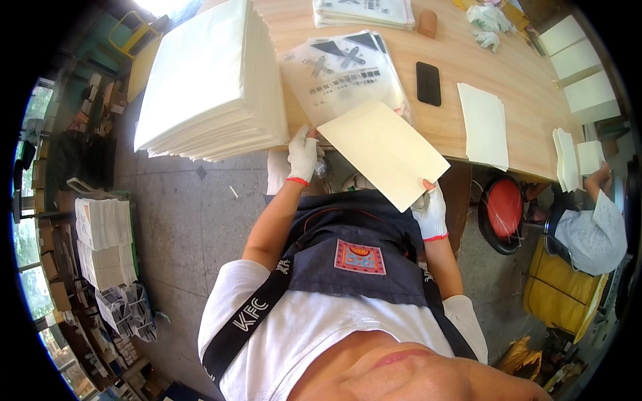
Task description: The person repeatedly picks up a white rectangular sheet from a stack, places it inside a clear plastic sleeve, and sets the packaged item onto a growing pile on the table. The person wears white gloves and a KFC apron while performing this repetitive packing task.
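A cream-coloured sheet of paper (384,152) is tilted over the table's near edge, in front of my apron. Whether it is one sheet or a thin stack, I cannot tell. My right hand (431,210), in a white glove with a red cuff and bare fingertips, grips its near right edge, thumb on top. At the far left corner is my left hand (303,157), gloved alike, its thumb and fingers closed at that corner. Beyond the sheet lies a pile of printed plastic bags (354,73), partly covered by it. A tall stack of white paper (200,73) stands left of the bags.
On the wooden table (455,53) lie a black phone (428,83), white sheets (483,123), a brown cylinder-like object (427,24) and crumpled white gloves (488,27). At right, another person (592,227) handles paper. A red-seated stool (503,207) and bundled paper (105,240) stand on the floor.
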Available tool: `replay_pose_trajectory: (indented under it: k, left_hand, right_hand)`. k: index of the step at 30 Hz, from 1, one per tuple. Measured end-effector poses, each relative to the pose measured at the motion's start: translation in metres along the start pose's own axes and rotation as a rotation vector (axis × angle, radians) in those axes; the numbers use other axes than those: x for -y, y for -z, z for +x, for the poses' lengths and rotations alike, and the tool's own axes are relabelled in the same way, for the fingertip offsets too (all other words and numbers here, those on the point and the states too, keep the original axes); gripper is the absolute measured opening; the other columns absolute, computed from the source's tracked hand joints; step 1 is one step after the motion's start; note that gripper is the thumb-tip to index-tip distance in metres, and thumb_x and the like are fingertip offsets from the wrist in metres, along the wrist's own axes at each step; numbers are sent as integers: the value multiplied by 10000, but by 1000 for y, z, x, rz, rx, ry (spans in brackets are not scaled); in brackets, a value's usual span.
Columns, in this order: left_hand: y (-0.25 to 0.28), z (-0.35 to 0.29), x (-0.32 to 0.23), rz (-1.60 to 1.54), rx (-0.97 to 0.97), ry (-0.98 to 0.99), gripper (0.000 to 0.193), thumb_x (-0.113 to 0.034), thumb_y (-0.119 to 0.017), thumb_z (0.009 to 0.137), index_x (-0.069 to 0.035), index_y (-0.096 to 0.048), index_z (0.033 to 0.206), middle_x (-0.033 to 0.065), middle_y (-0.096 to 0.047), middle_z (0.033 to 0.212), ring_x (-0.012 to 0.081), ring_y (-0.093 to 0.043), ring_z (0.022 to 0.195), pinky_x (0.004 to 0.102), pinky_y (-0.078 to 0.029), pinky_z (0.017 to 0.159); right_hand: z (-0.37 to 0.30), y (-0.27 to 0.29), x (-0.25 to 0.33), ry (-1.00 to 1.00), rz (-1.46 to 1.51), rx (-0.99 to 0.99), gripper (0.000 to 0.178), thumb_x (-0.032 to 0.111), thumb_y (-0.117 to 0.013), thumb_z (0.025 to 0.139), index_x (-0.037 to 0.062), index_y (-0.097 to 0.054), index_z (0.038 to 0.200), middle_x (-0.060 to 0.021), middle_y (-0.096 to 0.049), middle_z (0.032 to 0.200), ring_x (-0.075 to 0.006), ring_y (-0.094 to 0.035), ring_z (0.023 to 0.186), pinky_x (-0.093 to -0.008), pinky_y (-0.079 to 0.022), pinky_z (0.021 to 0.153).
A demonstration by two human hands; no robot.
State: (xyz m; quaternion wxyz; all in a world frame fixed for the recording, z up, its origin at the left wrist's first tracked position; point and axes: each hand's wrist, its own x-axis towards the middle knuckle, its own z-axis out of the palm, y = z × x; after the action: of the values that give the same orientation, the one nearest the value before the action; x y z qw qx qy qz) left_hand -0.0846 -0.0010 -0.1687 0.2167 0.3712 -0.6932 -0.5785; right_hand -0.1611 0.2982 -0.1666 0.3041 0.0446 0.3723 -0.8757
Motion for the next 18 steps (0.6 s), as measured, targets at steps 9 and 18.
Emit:
replay_pose_trajectory:
  k: [9,18]
  left_hand:
    - [-9,-21,1,-78,172,74,232,-224,-461,941,-12,-556,937,21,-536,537,97,-477,404,236,-380,387]
    - [-55,-21,45,-1117,294,125,338,-182,-444,937,1,-454,1220,140,-568,1114,233,-573,996,318,-491,838]
  right_hand:
    - [-12,-26,-3,11,-67,-54,430,133,-503,872,11,-401,1272,-83,-566,1124,-142,-603,863,-223,-486,597]
    - [-35,-59,-18,-40,-138,-7,266,184,-493,914,10,-473,1114,-74,-602,780,-134,-543,504,-247,-392,404]
